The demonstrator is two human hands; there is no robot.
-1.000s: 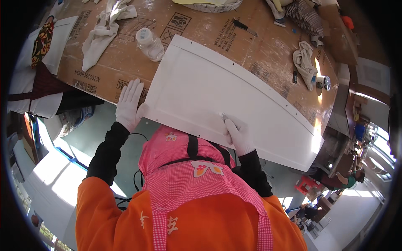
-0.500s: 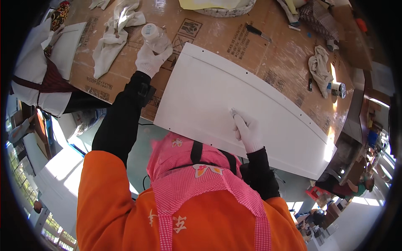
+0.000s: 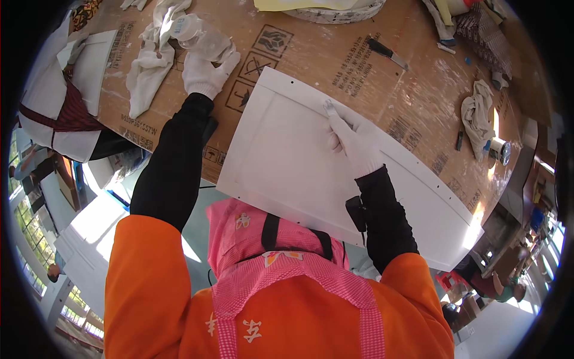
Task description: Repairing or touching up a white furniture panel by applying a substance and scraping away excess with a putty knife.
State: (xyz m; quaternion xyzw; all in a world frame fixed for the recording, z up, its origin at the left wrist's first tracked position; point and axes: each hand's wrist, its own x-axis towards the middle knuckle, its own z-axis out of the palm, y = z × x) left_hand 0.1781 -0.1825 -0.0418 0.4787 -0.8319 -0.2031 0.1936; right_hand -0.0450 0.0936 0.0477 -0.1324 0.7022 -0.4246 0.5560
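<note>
A cardboard-covered table [image 3: 317, 36] fills the upper part of the view, and across its near edge lies a white panel [image 3: 287, 143], flat, with one long side curved and its narrow end reaching out to the right. The panel sits directly under the right hand and to the right of the left hand, which is off it, beyond its far left corner. A crumpled pale cloth [image 3: 150, 69] lies on the cardboard just left of the left hand. The gloved left hand [image 3: 207, 73] is half open and curved against a clear bottle [image 3: 210, 44], which tilts with its lid toward the upper left; whether the fingers fully grip it cannot be told. The gloved right hand [image 3: 354, 139] is mostly closed over the panel, thumb and finger pinching a small pale piece [image 3: 329, 107] near the panel's curved edge. One second ago the left hand lay at the panel's near left corner and the bottle stood upright by itself; half a second ago that hand was already at the bottle. The right hand, with its small piece, has moved from the panel's middle up toward the curved edge.
</note>
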